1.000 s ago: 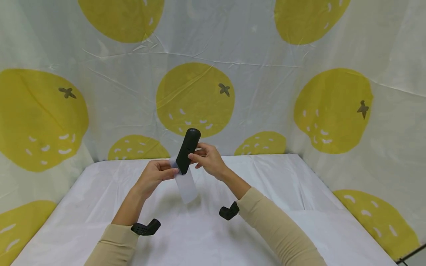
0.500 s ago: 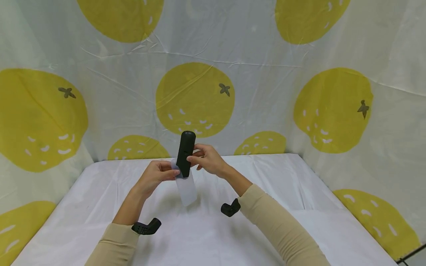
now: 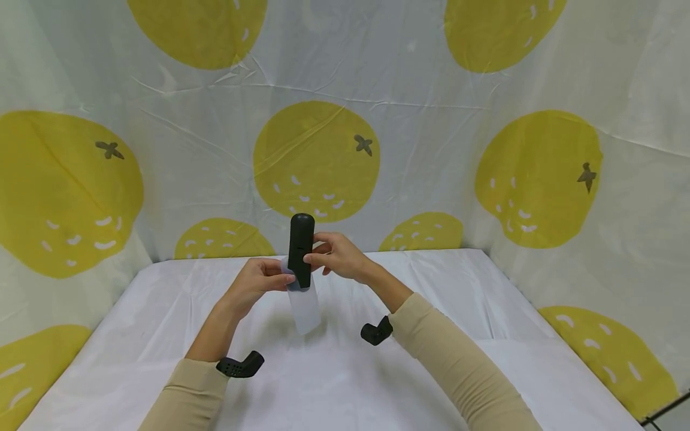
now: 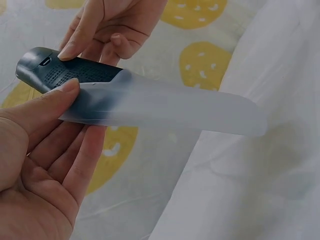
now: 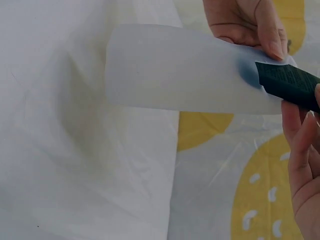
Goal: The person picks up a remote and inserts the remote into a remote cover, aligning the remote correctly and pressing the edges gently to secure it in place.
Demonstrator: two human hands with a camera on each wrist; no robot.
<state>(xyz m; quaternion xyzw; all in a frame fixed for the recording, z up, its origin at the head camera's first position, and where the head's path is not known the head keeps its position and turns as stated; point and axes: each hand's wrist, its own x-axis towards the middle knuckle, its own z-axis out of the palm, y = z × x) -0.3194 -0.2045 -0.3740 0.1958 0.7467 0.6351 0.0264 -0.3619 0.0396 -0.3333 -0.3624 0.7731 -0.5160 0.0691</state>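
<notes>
In the head view a black remote control (image 3: 301, 242) stands nearly upright above the table. Its lower end is inside the mouth of a frosted, translucent sleeve (image 3: 305, 314), whose rest hangs flat below. My left hand (image 3: 259, 286) pinches the sleeve's mouth between thumb and fingers. With thumb and fingertips my right hand (image 3: 339, 258) grips the remote along its side. Small printed text and a notch show on the remote's (image 4: 75, 70) face in the left wrist view. Through the sleeve (image 5: 170, 70) in the right wrist view, the inserted end appears as a dark blur.
A white cloth covers the table (image 3: 334, 383). Behind and at the sides hangs a pale curtain (image 3: 420, 161) printed with yellow fruit. Both wrists carry a black camera mount (image 3: 241, 365) near the beige sleeves.
The remote has turned from a slant to nearly upright and dropped slightly, its lower end shifting right in the sleeve's mouth. Both hands keep their holds and have moved only a little.
</notes>
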